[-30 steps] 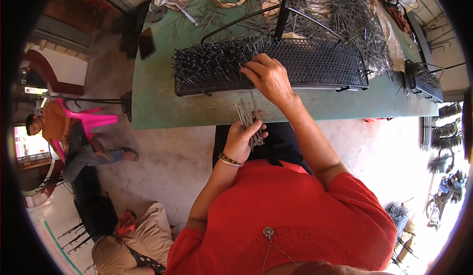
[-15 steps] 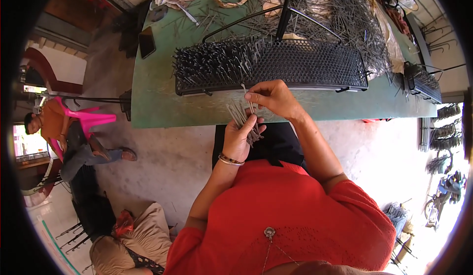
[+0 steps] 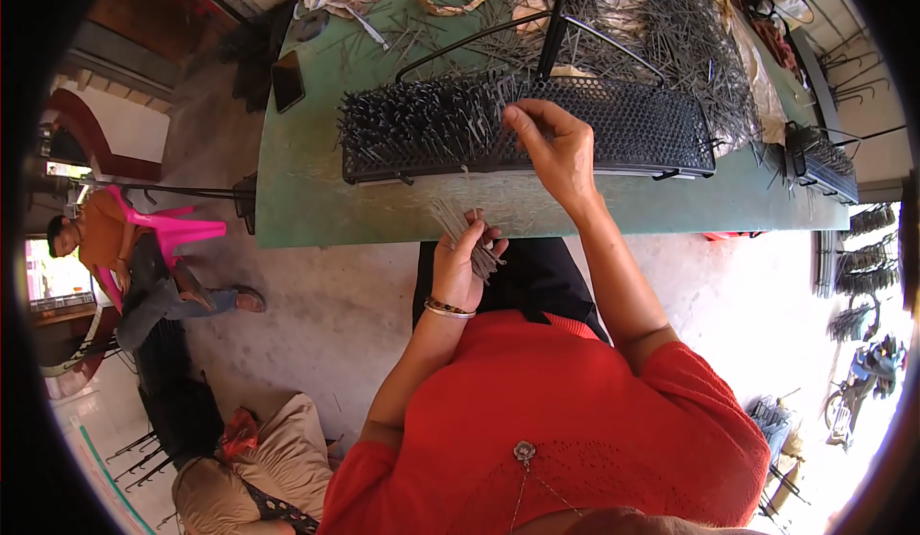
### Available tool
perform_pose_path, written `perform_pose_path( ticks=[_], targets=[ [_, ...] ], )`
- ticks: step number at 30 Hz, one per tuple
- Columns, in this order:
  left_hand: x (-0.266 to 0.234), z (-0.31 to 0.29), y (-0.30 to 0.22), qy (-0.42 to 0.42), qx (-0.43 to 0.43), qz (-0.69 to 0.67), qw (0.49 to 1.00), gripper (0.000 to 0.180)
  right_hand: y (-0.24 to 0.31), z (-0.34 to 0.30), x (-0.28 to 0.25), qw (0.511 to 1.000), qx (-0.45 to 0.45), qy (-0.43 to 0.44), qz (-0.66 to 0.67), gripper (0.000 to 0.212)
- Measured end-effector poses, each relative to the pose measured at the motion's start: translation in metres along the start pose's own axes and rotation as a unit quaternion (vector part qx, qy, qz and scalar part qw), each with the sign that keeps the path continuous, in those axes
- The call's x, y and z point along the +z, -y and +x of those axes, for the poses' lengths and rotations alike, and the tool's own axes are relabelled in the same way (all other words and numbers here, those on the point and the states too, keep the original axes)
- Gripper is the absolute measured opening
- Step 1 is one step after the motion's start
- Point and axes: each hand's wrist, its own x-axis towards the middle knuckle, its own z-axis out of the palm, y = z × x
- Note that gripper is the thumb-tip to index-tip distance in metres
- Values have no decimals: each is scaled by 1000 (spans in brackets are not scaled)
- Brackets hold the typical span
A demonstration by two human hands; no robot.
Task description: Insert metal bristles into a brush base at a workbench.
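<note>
My left hand [image 3: 463, 265] is closed round a bundle of thin grey metal pins [image 3: 448, 217], held just off the table's front edge; one pin [image 3: 467, 182] sticks out toward the rack. Over the perforated black metal rack [image 3: 623, 118], my right hand [image 3: 559, 147] has thumb and forefinger pinched together. Its fingertips are beside the standing black pins [image 3: 422, 118] that fill the rack's left part. Whatever lies in that pinch is too small to make out. To the right of those pins, the rack's holes show bare.
Behind the rack, a large heap of loose pins [image 3: 661, 37] covers the green table [image 3: 316, 190]. A phone [image 3: 287, 82] lies at the table's left. One person [image 3: 105, 233] sits on a pink chair [image 3: 177, 231] at the left. A second pin-filled rack [image 3: 822, 161] stands at the right.
My right hand has moved away from the bundle, up and to the right, over the rack beside the standing pins. My left hand has stayed nearly in place with the bundle.
</note>
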Motion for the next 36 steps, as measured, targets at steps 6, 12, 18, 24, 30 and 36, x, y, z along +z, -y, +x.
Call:
perform_pose_path(
  ticks=[6, 12, 18, 24, 30, 36],
  targets=[
    [1, -2, -1, 17, -18, -13, 1000, 12, -11, 16, 17, 987, -139, -52, -66, 16],
    [-4, -2, -1, 9, -26, -6, 1000, 12, -8, 18, 24, 964, -223, -48, -134, 13],
    [-2, -1, -2, 9, -34, 4, 999, 13, -9, 20, 29, 938, -287, -21, -194, 11],
    [-5, 0, -3, 16, -43, 14, 999, 14, -21, 19, 31, 925, -285, 29, -249, 10],
    [-2, -2, -5, 17, -46, 21, 999, 14, -17, 17, 28, 913, -294, 47, -278, 13],
    [-3, -3, -7, 28, -42, 22, 999, 14, -4, -1, 12, 958, -178, 107, -198, 19]
  ],
)
